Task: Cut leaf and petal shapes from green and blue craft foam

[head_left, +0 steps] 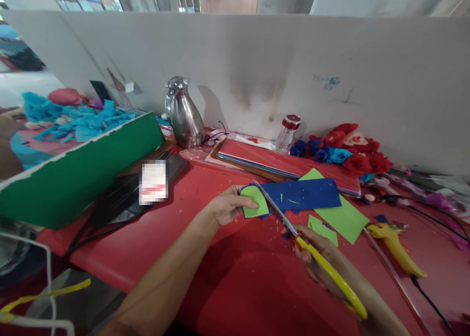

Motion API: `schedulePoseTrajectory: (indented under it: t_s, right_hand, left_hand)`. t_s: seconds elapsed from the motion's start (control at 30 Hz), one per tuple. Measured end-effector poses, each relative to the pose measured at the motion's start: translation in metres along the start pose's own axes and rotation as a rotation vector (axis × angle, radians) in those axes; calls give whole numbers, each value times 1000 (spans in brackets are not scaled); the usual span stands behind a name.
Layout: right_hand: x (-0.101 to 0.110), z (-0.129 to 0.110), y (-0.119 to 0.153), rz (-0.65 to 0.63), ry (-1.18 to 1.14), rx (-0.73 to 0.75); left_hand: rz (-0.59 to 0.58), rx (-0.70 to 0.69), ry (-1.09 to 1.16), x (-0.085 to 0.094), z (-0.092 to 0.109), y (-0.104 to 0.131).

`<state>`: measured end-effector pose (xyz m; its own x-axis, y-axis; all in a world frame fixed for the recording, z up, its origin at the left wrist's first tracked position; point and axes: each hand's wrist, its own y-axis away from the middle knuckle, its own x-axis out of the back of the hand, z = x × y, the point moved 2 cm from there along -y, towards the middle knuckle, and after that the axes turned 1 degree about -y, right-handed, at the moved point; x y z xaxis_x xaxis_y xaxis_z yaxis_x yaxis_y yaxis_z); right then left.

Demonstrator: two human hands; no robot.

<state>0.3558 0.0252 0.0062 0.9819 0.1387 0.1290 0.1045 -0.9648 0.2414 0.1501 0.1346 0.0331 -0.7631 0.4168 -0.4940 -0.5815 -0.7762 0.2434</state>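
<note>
Left hand (226, 206) pinching rounded green paper (256, 203), right hand (328, 250) wrapped round yellow-handled scissors (319, 259), both above red table (238, 287).

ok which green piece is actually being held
The round-topped green piece, pinched in the left hand. The large green sheet lies partly under the blue strip, and the green scraps lie near the right hand.

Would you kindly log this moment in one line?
left hand: holding rounded green piece; right hand: holding yellow-handled scissors; nearby: blue strip
</note>
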Motion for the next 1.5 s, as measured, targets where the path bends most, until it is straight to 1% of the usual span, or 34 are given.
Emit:
schedulePoseTrajectory:
  t_s: [0.13, 0.2, 0.23, 0.33, 0.4, 0.43, 0.47, 0.53, 0.6, 0.67, 0.7, 0.77, 0.8, 0.87, 0.93, 1.0, 1.07, 1.13, 1.2, 1.3, 1.4, 1.5]
  right_hand:
    - [-3, -10, 3, 109, -73, -49]
    - [-1, -17, 4, 142, -27, -84]
    - [1, -19, 5, 149, 34, -98]
    - [4, -25, 4, 100, 382, -56]
    - [1, -26, 2, 63, 669, -2]
    - [-2, -25, 1, 48, 804, 9]
    - [-6, -23, 1, 38, 923, 10]
    - [-14, -22, 2, 24, 1103, 21]
    - [-21, -23, 5, 28, 1205, 88]
    - [-24, -26, 7, 47, 1245, 150]
    - [-24, -28, 8, 76, 1244, 158]
    - [-21, -33, 7, 192, 1170, 160]
    - [-19, -36, 5, 263, 1080, 172]
    - [-17, -41, 0, 371, 818, 216]
    - [-17, -46, -8, 392, 548, 258]
    - [-19, -49, -14, 390, 380, 311]
    - [-21, -50, -18, 428, 308, 389]
    - [-23, -50, -18, 490, 287, 459]
    - [-24, -47, -16, 537, 285, 511]
    - [-23, -42, -12, 565, 295, 558]
    - [-21, -38, -11, 566, 256, 538]
    - [-18, -34, -13, 548, 112, 428]
  left_hand:
    - [66, -23, 14, -1, 1, -1]
    - [142, -101, 18, -1, 3, -3]
    - [191, -158, 3, 0, 4, -4]
    - [368, -335, -138, 4, 5, -7]
    - [476, -418, -277, 7, 6, -7]
    - [510, -450, -345, 8, 6, -7]
    - [527, -483, -406, 8, 6, -7]
    - [525, -548, -493, 5, 6, -5]
    - [508, -593, -523, 0, 7, -2]
    - [492, -594, -514, -6, 6, 1]
    - [481, -582, -506, -10, 5, 3]
    - [448, -553, -496, -16, 2, 5]
    - [425, -538, -494, -19, 0, 5]
    - [370, -511, -488, -25, -5, 5]
    - [306, -484, -477, -29, -12, 4]
    - [240, -459, -491, -33, -17, 2]
    - [189, -451, -526, -36, -21, 1]
    - [156, -467, -562, -38, -22, 1]
    - [138, -513, -591, -39, -20, 2]
    - [137, -598, -634, -40, -16, 4]
    - [156, -616, -643, -38, -14, 5]
    - [179, -542, -633, -35, -18, 2]
